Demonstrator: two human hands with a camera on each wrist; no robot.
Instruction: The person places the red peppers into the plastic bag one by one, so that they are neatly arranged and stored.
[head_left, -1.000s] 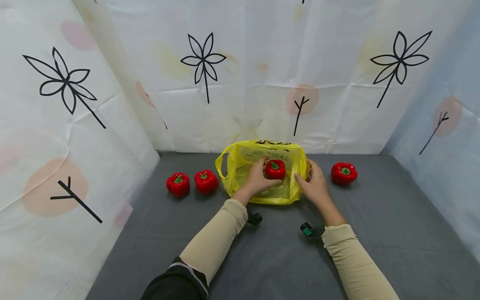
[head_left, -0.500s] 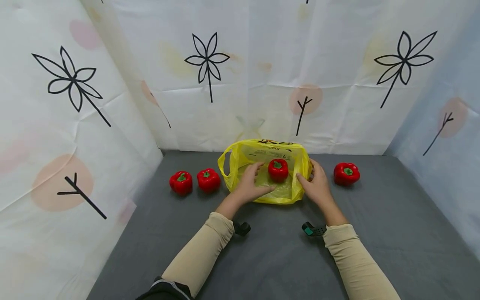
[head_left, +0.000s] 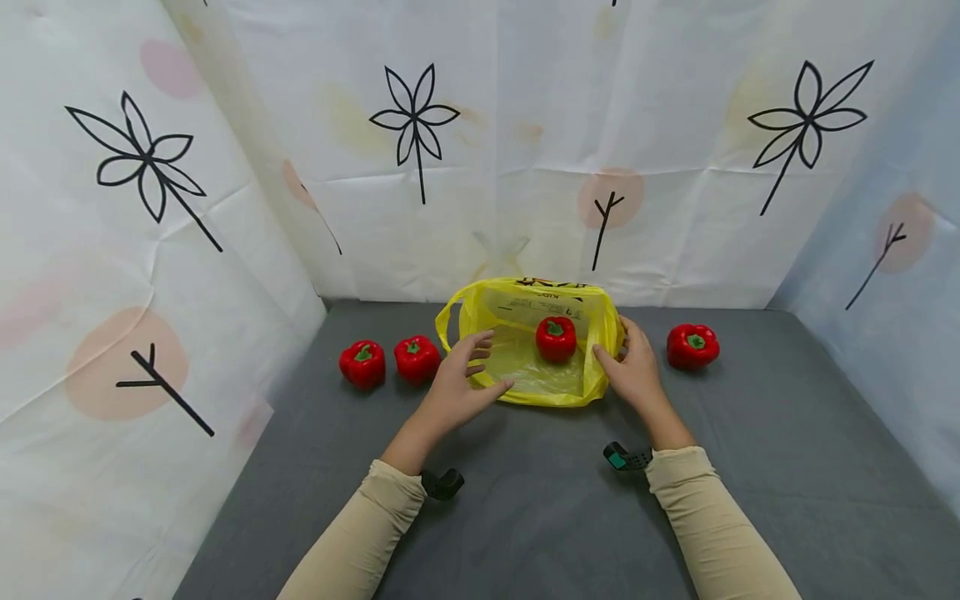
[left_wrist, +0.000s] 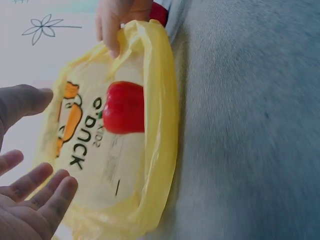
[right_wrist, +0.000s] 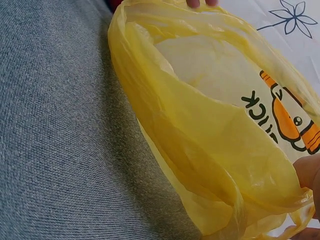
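A yellow plastic bag [head_left: 517, 392] with a printed duck lies with its mouth facing me, and one red bell pepper [head_left: 556, 339] sits inside it. My right hand [head_left: 633, 371] grips the bag's right edge, thumb on the inner side; in the right wrist view only part of that hand [right_wrist: 309, 185] shows at the lower right. At the bag's left front my left hand [head_left: 455, 387] is spread and holds nothing. The left wrist view has its fingers [left_wrist: 37, 187] apart from the pepper, with the bag's opening beyond them.
Two red bell peppers stand left of the bag, an outer one [head_left: 362, 365] and an inner one [head_left: 417, 360] close behind my left hand. Another pepper [head_left: 692, 347] is to the right. Grey cloth [head_left: 540, 517] covers the table; a patterned white curtain [head_left: 480, 167] rises behind.
My left hand has let go of the pepper inside the bag and drawn back to the left, its fingers spreading. The right hand keeps its grip on the bag.
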